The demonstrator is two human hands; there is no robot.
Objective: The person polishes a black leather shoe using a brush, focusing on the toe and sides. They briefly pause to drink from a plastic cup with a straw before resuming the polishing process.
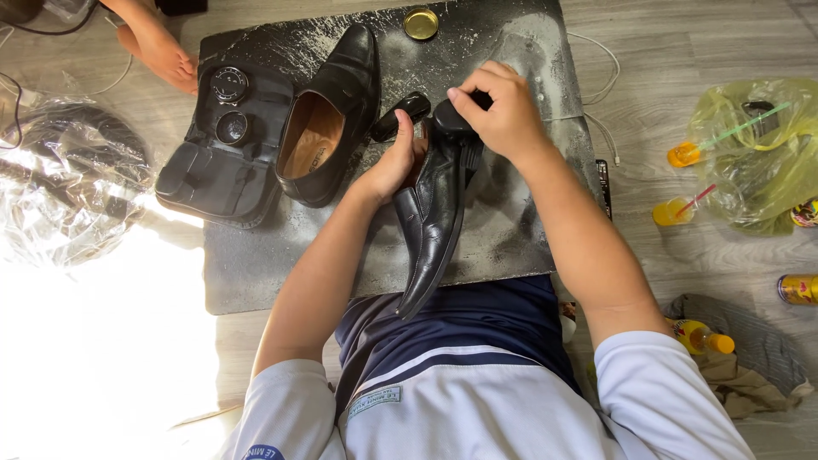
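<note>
A black leather shoe [433,223] lies on a dark speckled mat [503,230], toe pointing toward me. My left hand [394,163] is tucked inside the shoe's opening and holds it. My right hand [503,109] grips a black shoe brush or applicator [452,119] and presses it on the shoe's heel end. A small black bottle-like object [400,116] lies just left of that, beside my left hand. The second black shoe [328,115] sits on the mat to the left, its tan lining showing.
An open black shoe-care case [217,162] with round tins lies at the mat's left edge. A gold tin lid [421,24] sits at the mat's far edge. Another person's bare foot [158,47] is top left. Yellow plastic bag, cups, can and bottle lie at right. Clear plastic lies at left.
</note>
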